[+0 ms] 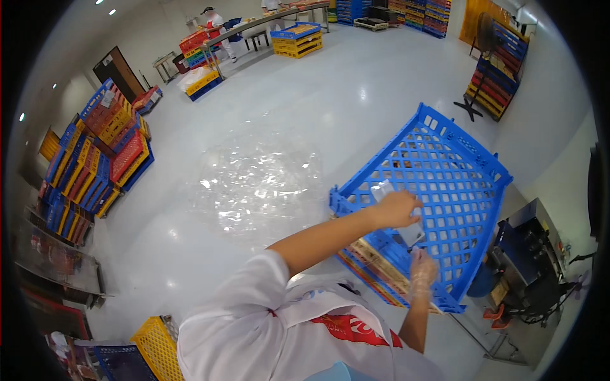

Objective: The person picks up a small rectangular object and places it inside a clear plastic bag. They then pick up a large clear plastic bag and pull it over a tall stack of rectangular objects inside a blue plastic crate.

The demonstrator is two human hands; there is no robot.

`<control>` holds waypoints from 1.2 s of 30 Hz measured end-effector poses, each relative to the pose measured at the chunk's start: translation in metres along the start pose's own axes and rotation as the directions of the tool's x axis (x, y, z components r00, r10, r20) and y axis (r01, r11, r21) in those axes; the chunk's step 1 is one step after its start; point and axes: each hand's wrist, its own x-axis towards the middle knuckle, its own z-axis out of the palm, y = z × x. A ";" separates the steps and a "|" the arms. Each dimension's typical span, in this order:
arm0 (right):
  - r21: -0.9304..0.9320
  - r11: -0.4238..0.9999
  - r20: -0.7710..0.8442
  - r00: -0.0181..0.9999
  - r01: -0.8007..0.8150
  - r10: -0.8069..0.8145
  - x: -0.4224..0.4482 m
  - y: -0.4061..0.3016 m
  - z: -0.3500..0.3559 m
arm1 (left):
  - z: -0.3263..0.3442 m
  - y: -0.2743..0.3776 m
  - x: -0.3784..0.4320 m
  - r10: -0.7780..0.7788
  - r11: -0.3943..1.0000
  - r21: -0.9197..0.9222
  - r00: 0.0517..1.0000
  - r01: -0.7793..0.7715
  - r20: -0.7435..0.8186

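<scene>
A blue plastic lattice crate [457, 200] lies on a stack of crates [376, 271] at the right. Over the crate, my left hand [398, 209] is closed around a flat, pale strip-like item [411, 234]. One end of it sticks out above the hand and the other below. My right hand [423, 271], in a clear plastic glove, is at the lower end with its fingertips drawn together. A small dark part shows between those fingertips and the strip. Whether the right fingers grip anything is too small to tell.
Clear plastic sheeting [262, 185] is spread on the grey floor. Stacked crates [95, 152] stand at left, more [495, 81] beside a pedestal fan [483, 38]. Dark equipment [524, 243] is at right. A person in a red apron [214, 28] stands by a long table [257, 21].
</scene>
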 end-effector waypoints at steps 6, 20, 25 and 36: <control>-0.168 0.985 -0.211 0.974 0.044 -0.080 -0.003 -0.006 0.004 | 0.153 -0.060 0.041 0.100 0.870 0.368 0.848 -0.328 0.520; -0.120 0.986 -0.186 0.972 0.119 -0.140 0.000 -0.030 -0.006 | 0.209 -0.110 0.056 0.183 0.745 0.419 0.763 -0.519 0.620; -0.142 0.990 -0.184 0.982 0.021 -0.047 -0.004 -0.027 -0.009 | 0.194 -0.080 0.065 0.120 0.861 0.313 0.757 -0.402 0.642; 0.930 0.303 -0.025 0.786 -0.209 0.618 0.015 -0.053 -0.053 | 0.095 -0.020 0.034 -0.026 0.852 -0.519 0.983 -0.072 -0.180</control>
